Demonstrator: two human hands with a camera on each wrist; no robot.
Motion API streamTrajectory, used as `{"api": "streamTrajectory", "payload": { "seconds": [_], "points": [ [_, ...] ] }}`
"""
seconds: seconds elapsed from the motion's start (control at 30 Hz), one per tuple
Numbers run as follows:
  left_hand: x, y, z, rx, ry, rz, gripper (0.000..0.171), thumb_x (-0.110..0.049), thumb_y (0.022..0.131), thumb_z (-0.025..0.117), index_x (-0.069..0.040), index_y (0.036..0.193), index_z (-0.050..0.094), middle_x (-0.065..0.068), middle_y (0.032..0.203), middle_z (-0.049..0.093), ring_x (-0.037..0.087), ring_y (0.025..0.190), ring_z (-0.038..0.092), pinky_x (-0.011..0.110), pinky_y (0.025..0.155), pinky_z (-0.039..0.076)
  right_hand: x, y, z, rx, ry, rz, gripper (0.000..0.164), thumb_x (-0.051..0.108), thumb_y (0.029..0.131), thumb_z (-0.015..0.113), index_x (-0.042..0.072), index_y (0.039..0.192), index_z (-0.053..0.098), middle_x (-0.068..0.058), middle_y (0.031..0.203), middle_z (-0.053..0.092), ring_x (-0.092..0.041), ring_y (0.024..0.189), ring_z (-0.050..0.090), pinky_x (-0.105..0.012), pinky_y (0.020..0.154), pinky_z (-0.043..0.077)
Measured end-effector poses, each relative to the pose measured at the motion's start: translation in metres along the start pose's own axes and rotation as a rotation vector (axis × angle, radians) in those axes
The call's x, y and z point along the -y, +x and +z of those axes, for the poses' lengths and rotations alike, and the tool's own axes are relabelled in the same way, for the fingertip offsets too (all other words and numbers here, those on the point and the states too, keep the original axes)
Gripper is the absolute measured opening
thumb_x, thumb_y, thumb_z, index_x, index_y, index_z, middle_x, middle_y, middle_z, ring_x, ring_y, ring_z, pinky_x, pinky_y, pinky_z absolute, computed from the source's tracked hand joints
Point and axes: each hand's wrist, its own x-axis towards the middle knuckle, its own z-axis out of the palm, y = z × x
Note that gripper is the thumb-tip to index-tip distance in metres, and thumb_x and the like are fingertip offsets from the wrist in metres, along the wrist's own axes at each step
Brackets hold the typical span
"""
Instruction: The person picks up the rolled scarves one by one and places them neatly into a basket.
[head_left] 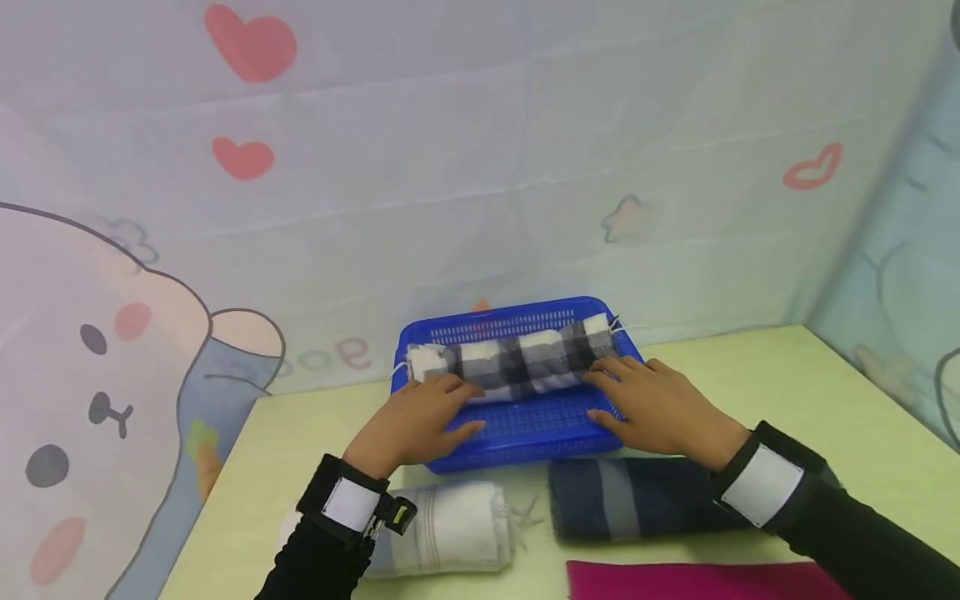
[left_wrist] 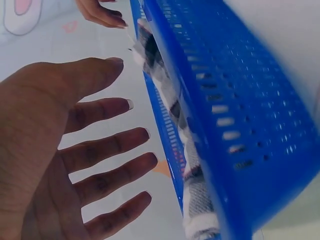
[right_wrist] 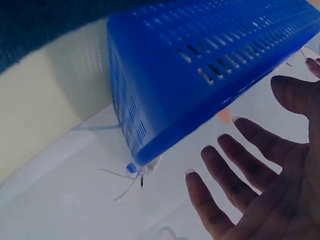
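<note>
A rolled scarf (head_left: pixel 517 362) in black, grey and white checks lies along the back of a blue plastic basket (head_left: pixel 536 425), with thin white fringe strands poking out at both ends. Over the basket's left side hovers my left hand (head_left: pixel 423 421), its fingers spread and holding nothing. The left wrist view shows those fingers (left_wrist: pixel 110 147) apart from the basket wall (left_wrist: pixel 270 115). My right hand (head_left: pixel 663 408) is above the right side, fingers loosely extended. In the right wrist view its palm (right_wrist: pixel 285 185) holds nothing, beside the slotted basket (right_wrist: pixel 160 90).
In front of the basket, a white rolled scarf (head_left: pixel 450 529) with fringe lies at left. A navy rolled cloth (head_left: pixel 592 500) with a grey stripe sits at right, partly under my right forearm. Nearest is a magenta cloth (head_left: pixel 675 581). A printed curtain (head_left: pixel 450 192) hangs behind the yellow table (head_left: pixel 750 375).
</note>
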Motion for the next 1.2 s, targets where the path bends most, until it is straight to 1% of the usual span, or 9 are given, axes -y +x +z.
{"api": "streamTrajectory", "payload": {
  "seconds": [0.13,0.23,0.33,0.5,0.63,0.8,1.03,1.2],
  "points": [
    [-0.006,-0.006,-0.001,-0.038,-0.014,0.011,0.049,-0.048,0.094,0.049,-0.020,0.133,0.051,0.001,0.124,0.056,0.019,0.116,0.046,0.050,0.096,0.040,0.002,-0.010,-0.002,-0.013,-0.006,-0.014,0.050,0.041,0.090,0.058,0.005,0.125,0.057,-0.015,0.127,0.055,-0.031,0.117,0.048,-0.054,0.085,0.046],
    [-0.009,-0.009,0.000,-0.068,-0.028,0.019,0.049,-0.048,0.094,0.049,-0.020,0.134,0.051,0.002,0.123,0.057,0.020,0.116,0.046,0.051,0.096,0.040,0.004,-0.017,-0.003,-0.001,-0.011,-0.016,0.052,0.042,0.090,0.057,0.005,0.127,0.055,-0.015,0.129,0.053,-0.031,0.118,0.047,-0.054,0.086,0.046],
    [-0.013,-0.010,0.001,-0.078,-0.038,0.030,0.048,-0.047,0.094,0.049,-0.020,0.133,0.051,0.002,0.124,0.056,0.020,0.117,0.046,0.051,0.098,0.039,0.005,-0.024,-0.002,0.000,-0.009,-0.012,0.054,0.043,0.090,0.056,0.005,0.128,0.054,-0.014,0.131,0.053,-0.030,0.118,0.046,-0.054,0.087,0.045],
    [-0.020,-0.010,0.005,-0.078,-0.035,0.069,0.048,-0.047,0.095,0.048,-0.019,0.133,0.051,0.001,0.127,0.055,0.021,0.118,0.045,0.050,0.100,0.037,0.011,-0.033,-0.002,-0.020,0.017,0.001,0.055,0.046,0.091,0.054,0.006,0.129,0.054,-0.012,0.130,0.054,-0.028,0.118,0.046,-0.054,0.087,0.045],
    [-0.026,-0.012,0.008,-0.096,-0.018,0.093,0.048,-0.047,0.095,0.048,-0.019,0.133,0.050,0.001,0.128,0.055,0.021,0.117,0.046,0.048,0.097,0.040,0.018,-0.038,-0.006,-0.030,0.037,0.006,0.054,0.048,0.092,0.051,0.008,0.129,0.054,-0.010,0.130,0.054,-0.028,0.118,0.046,-0.055,0.087,0.045],
    [-0.033,-0.016,0.015,-0.126,-0.018,0.114,0.047,-0.046,0.095,0.048,-0.018,0.132,0.052,0.002,0.125,0.056,0.019,0.116,0.047,0.047,0.094,0.043,0.022,-0.045,-0.007,-0.040,0.044,0.007,0.052,0.047,0.092,0.053,0.012,0.129,0.054,-0.008,0.131,0.053,-0.026,0.118,0.047,-0.053,0.087,0.045],
    [-0.045,-0.023,0.020,-0.090,-0.058,0.141,0.044,-0.043,0.096,0.048,-0.020,0.133,0.050,0.001,0.126,0.055,0.017,0.116,0.047,0.043,0.092,0.045,0.027,-0.056,-0.007,-0.033,0.068,0.018,0.050,0.045,0.091,0.055,0.014,0.131,0.053,-0.006,0.131,0.053,-0.024,0.118,0.047,-0.050,0.088,0.045],
    [-0.051,-0.025,0.022,-0.097,-0.062,0.152,0.043,-0.044,0.096,0.048,-0.022,0.133,0.050,-0.001,0.126,0.055,0.016,0.116,0.046,0.043,0.093,0.044,0.029,-0.063,-0.006,-0.048,0.058,0.015,0.050,0.045,0.091,0.055,0.014,0.131,0.053,-0.006,0.130,0.054,-0.023,0.116,0.049,-0.049,0.086,0.047]
  ]
}}
